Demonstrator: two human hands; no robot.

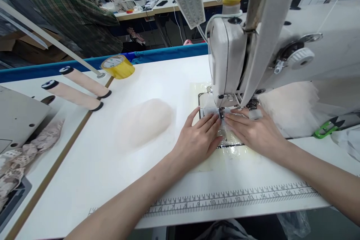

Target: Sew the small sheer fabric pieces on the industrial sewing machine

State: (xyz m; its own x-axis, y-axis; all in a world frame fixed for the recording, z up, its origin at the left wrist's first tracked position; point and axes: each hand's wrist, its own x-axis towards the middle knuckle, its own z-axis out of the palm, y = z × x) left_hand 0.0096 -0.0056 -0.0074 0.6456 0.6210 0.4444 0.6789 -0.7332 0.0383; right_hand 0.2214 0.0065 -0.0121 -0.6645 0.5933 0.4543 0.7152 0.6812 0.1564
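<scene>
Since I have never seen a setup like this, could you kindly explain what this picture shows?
One camera, worn on the person's head, looks forward and down. Their bare left hand and right hand lie palm-down on either side of the presser foot of a sewing machine; what is beneath them is too hidden to name. On the white table, leftward, are a pale fabric piece, two thread spools and a roll of yellow tape; green thread snips lie at right, and a printed ruler runs along the front edge.

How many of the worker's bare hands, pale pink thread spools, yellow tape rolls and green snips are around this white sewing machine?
Bare hands (left hand, right hand): 2
Pale pink black-ended thread spools: 2
Yellow tape roll: 1
Green dark-tipped snips: 1
Total: 6
</scene>
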